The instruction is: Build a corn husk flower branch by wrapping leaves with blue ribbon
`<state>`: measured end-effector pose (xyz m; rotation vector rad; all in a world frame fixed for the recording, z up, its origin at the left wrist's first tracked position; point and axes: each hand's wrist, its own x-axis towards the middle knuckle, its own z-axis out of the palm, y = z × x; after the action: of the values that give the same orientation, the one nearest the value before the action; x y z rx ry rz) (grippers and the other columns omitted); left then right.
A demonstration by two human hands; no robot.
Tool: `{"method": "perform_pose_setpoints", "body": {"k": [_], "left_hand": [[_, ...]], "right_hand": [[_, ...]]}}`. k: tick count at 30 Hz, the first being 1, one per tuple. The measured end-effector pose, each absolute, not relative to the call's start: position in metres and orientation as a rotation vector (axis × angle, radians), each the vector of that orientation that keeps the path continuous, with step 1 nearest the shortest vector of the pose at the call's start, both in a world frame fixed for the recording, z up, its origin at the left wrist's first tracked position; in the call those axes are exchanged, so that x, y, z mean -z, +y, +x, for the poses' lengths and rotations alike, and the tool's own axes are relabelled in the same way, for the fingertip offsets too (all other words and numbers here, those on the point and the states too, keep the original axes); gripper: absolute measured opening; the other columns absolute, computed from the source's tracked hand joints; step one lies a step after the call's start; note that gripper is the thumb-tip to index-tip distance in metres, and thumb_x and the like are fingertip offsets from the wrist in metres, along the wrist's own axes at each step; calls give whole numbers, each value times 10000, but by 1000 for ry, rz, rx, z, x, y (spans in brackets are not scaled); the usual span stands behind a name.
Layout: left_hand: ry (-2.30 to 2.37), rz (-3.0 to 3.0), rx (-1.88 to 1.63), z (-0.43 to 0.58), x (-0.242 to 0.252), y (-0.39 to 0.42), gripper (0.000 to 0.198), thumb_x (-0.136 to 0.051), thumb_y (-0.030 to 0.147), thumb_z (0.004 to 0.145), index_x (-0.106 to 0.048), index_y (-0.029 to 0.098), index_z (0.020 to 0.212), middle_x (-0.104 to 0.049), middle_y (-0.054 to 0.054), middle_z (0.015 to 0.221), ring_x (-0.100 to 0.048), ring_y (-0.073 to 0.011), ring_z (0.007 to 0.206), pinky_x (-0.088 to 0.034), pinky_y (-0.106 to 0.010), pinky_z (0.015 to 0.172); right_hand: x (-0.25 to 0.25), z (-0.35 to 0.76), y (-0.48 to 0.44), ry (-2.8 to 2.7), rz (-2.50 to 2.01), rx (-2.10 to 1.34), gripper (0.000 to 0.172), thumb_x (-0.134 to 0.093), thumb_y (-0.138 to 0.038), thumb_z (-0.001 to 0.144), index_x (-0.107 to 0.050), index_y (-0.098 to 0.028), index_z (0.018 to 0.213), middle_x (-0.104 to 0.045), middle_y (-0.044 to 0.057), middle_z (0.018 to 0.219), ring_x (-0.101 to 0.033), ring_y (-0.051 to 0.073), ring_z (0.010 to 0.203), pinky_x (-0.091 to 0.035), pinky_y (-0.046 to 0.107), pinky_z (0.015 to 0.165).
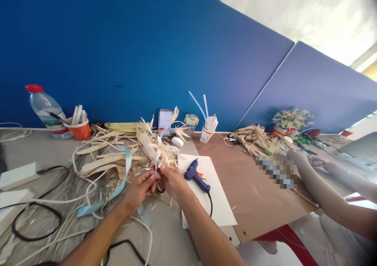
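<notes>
My left hand (143,186) and my right hand (174,183) meet above the grey table, fingers pinched close together. Between them rises a thin light-blue ribbon (156,164) by a small corn-husk piece (159,146); both hands grip the ribbon, though the fingertips partly cover it. Behind the hands lies a heap of dried corn husks (103,160), a longer blue ribbon (127,162) curling over it. Just right of my right hand, a blue glue gun (194,175) rests on a white sheet (219,205).
A bottle (47,111), an orange cup (80,129), a phone (165,121) and a white cup (207,134) stand along the blue partition (132,54). Cables (37,219) tangle at left. Another person's arm (321,191) reaches toward more husks (256,138) at right.
</notes>
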<state>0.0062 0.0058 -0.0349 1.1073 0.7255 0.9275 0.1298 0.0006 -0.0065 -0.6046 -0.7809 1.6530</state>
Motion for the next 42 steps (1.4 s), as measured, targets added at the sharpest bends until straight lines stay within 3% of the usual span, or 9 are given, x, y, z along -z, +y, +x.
{"method": "perform_pose_setpoints", "body": {"k": [4,11,18,26,31,33,36,39,42], "left_hand": [[734,1099,-937,6,34,6,302,-606,454,761,-555,156,765,-457,67,478,-318,-58,414,-213,-197,424],[730,1130,-864,7,30,2,309,-603,455,762,-557,150,742,-475,55,490,-343,-59,425,-249,-201,436],[760,1181,-829,9,31,1,365,-629,506,717,-565,147,731,-487,47,484,-351,-62,426,-248,-204,426],[774,1208,-830,11,29,0,377,-628,521,707,-556,151,710,-475,47,483,-345,-63,429,-245,-205,423],[781,1213,-900,10,31,2,357,-617,506,726,-558,154,707,-466,52,483,-349,-65,426,-248,-207,419],[786,1209,-923,10,31,3,350,-620,501,726,-567,155,728,-460,58,478,-345,-64,419,-246,-205,414],[806,1205,-940,9,30,4,334,-619,487,730,-575,156,744,-468,59,479,-349,-63,416,-250,-201,414],[824,1204,-941,9,30,5,334,-616,484,730,-571,154,741,-492,51,493,-358,-62,415,-254,-200,416],[850,1229,-944,9,30,6,346,-606,497,732,-563,154,731,-507,46,498,-365,-63,409,-256,-200,413]], "right_hand": [[6,131,3,-743,-576,-1671,266,-728,-401,638,-645,-160,714,-491,-27,536,-464,109,540,-442,218,498],[11,134,4,-803,-646,-1759,289,-729,-398,640,-647,-149,760,-449,-58,465,-450,102,413,-433,221,372],[12,136,4,-721,-663,-1719,262,-794,-280,554,-569,-149,580,-501,-57,482,-398,42,363,-336,152,333],[11,132,2,-680,-723,-1621,299,-799,-225,530,-507,-157,532,-496,-69,437,-382,35,347,-320,138,329],[9,130,0,-753,-715,-1688,285,-761,-366,591,-569,-159,629,-440,-79,430,-405,69,340,-310,164,293],[7,130,0,-758,-670,-1711,301,-734,-410,621,-616,-154,727,-442,-72,464,-427,81,381,-335,177,317],[7,131,1,-734,-679,-1631,270,-744,-323,622,-657,-150,811,-499,-49,518,-446,77,461,-379,180,412],[9,132,2,-730,-706,-1549,223,-732,-280,626,-686,-156,806,-557,-26,575,-462,78,511,-404,196,500],[12,131,3,-757,-758,-1506,177,-703,-301,649,-695,-151,742,-546,-23,557,-456,78,507,-401,196,497]]}}
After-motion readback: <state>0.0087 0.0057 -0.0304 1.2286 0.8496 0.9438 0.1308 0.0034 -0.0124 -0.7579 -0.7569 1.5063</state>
